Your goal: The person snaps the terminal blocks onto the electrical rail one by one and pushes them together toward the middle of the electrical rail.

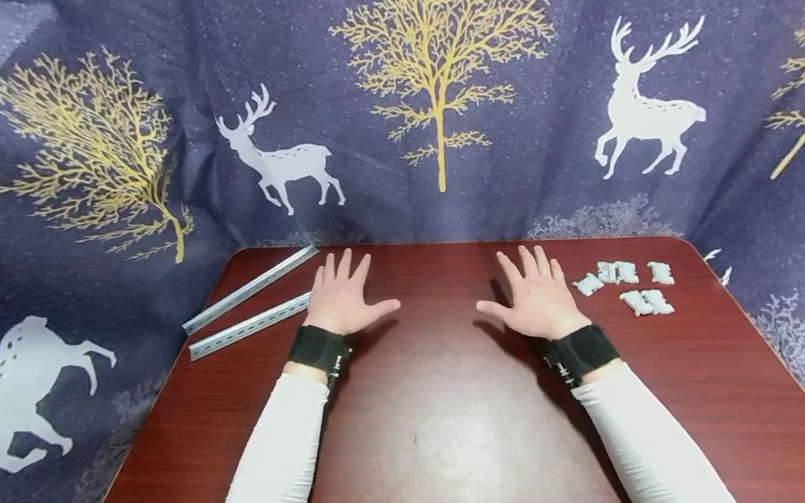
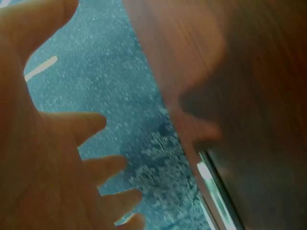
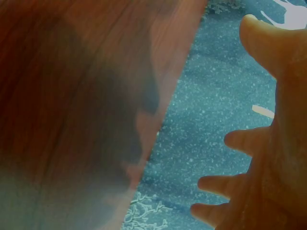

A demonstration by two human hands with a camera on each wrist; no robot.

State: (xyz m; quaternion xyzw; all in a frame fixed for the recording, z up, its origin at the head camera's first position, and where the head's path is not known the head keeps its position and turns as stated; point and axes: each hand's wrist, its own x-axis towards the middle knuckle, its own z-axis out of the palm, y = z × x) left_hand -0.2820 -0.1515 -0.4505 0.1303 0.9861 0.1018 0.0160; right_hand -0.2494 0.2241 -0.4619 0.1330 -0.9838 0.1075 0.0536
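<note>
Both hands are held above the table with fingers straight and spread, and neither holds anything. My left hand (image 1: 340, 301) is beside two slotted metal rails that lie at the back left. The nearer rail (image 1: 251, 325) runs partly behind that hand; the farther rail (image 1: 251, 289) lies roughly parallel to it. Over the right half of the table is my right hand (image 1: 537, 297), left of several small whitish plastic pieces (image 1: 626, 272). In the left wrist view, part of a rail (image 2: 216, 191) shows below the hand's shadow.
The dark red wooden table (image 1: 445, 407) has rounded back corners. Behind and beside it hangs a blue cloth (image 1: 395, 164) printed with deer and golden trees. Black bands (image 1: 317, 348) are strapped round both wrists.
</note>
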